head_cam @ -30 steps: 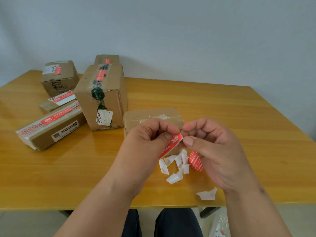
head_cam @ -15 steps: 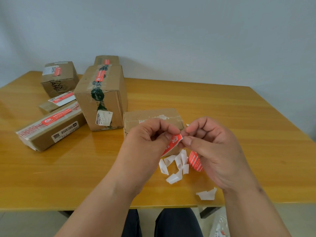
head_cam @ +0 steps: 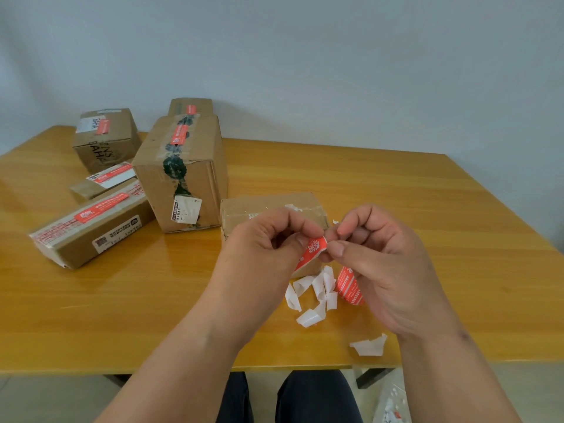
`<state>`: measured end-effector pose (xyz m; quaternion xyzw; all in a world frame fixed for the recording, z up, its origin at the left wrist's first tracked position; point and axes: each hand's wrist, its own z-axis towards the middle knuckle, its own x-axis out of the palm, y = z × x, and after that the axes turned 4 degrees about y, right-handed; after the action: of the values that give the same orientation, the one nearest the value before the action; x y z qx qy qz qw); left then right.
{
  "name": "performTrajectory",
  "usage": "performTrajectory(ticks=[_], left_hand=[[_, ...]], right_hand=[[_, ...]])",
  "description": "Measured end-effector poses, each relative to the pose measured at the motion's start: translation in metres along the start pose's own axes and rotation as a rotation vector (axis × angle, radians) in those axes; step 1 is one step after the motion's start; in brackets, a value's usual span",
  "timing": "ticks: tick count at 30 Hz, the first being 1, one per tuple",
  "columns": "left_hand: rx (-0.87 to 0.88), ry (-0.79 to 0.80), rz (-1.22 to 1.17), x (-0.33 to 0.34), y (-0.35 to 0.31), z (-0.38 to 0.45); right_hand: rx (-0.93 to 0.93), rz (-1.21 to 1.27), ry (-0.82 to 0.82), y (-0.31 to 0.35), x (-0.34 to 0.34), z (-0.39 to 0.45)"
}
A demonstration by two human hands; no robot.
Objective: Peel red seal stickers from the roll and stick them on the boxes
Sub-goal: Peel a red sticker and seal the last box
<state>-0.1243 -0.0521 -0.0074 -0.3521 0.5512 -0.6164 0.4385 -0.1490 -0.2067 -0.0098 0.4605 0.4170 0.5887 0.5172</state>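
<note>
Both hands, left hand [head_cam: 262, 242] and right hand [head_cam: 384, 264], pinch one red sticker [head_cam: 311, 251], each grip closed on it, so it could curl and stick to itself before reaching the bare box [head_cam: 271, 206] at 12 o'clock.

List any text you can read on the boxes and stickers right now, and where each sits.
"BAHA": white label on the far-left box.
"...INS BAHA...", cut off: printed on that box's front.
Red stickers on the boxes, the sticker held by both hands, the roll: white print, unreadable.
Long box label with QR code: too small.
Tall box white label: blurred.

Red sticker [head_cam: 311, 251] with white print, brown boxes [head_cam: 183, 172], white scraps [head_cam: 317, 291], orange-yellow table [head_cam: 396, 193]
</note>
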Motion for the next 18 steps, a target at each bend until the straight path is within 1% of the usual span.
performTrajectory(ticks=[12, 18], left_hand=[[0.006, 0.004, -0.017, 0.0005, -0.004, -0.0034], [0.007, -0.005, 0.037, 0.0002, -0.0024, -0.004]], right_hand=[[-0.008, 0.069, 0.02, -0.0028, -0.0005, -0.0004], [-0.014, 0.049, 0.03, -0.0028, 0.001, -0.0013]])
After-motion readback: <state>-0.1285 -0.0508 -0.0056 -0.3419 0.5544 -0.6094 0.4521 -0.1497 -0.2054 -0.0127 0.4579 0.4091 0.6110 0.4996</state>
